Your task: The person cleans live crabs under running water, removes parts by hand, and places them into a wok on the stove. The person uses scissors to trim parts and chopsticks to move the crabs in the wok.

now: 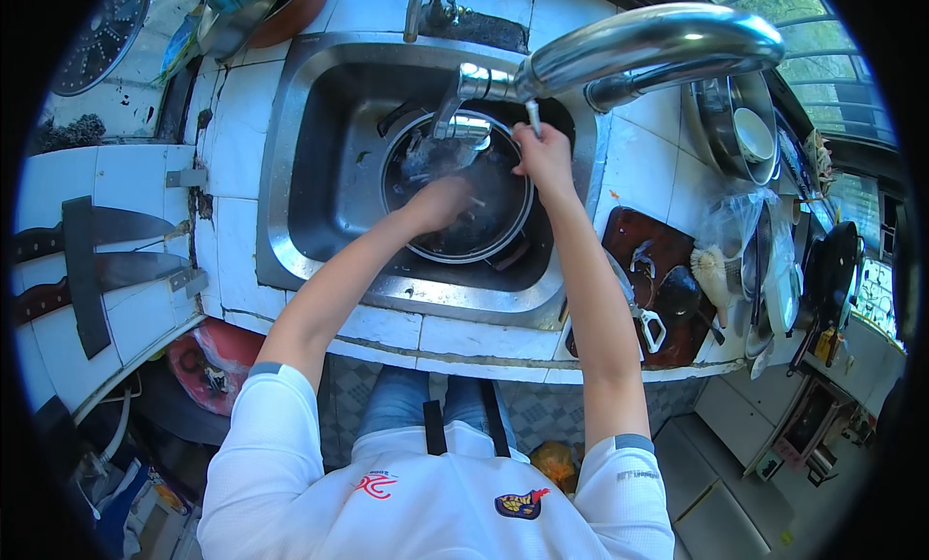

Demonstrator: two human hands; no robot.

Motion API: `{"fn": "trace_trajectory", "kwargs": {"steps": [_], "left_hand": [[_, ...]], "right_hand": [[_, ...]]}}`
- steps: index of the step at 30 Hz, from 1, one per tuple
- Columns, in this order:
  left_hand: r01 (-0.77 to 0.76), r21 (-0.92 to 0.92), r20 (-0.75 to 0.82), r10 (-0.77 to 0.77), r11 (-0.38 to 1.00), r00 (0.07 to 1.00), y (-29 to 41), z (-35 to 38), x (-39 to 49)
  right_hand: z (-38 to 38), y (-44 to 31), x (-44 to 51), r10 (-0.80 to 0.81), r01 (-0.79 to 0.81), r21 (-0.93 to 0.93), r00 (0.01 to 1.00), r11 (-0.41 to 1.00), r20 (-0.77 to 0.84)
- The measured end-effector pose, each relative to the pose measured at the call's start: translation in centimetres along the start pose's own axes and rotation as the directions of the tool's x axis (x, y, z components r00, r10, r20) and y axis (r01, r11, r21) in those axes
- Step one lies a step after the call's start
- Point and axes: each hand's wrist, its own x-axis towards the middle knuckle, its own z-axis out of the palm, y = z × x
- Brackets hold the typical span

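A dark round pot (456, 258) with two handles stands in the stainless steel sink (326, 153), under the spout of the chrome faucet (464, 124). My left hand (444, 203) reaches down inside the pot; its fingertips are partly hidden, and whether it grips anything does not show. Something pale lies at its fingertips. Grey matter and what looks like water fill part of the pot. My right hand (544, 153) is closed around the faucet's thin metal lever (533, 116), above the pot's right rim.
Right of the sink lies a brown board (678, 349) with a ladle and scissors beside a brush (710, 273). Bowls (755, 135) stand farther back. Two knives (138, 226) hang at the left. The large faucet pipe (653, 44) arches over the sink's back right.
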Motion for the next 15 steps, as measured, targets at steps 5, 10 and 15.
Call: {"fn": "trace_trajectory", "kwargs": {"steps": [5,10,15], "left_hand": [[0.294,-0.868,0.154,-0.346,0.401,0.926,3.1,-3.7,-0.2],[0.158,-0.948,0.227,-0.241,-0.276,0.944,4.9,-6.4,-1.2],[0.097,-0.946,0.184,-0.265,-0.31,0.947,5.3,-7.8,-1.7]], "right_hand": [[-1.9,-5.8,1.4,-0.423,0.512,0.115,0.8,0.851,-0.426],[-1.5,-9.7,5.2,-0.387,0.517,0.095,0.738,0.851,-0.553],[-2.4,-12.9,7.2,-0.152,0.408,0.326,0.791,0.853,-0.592]]}}
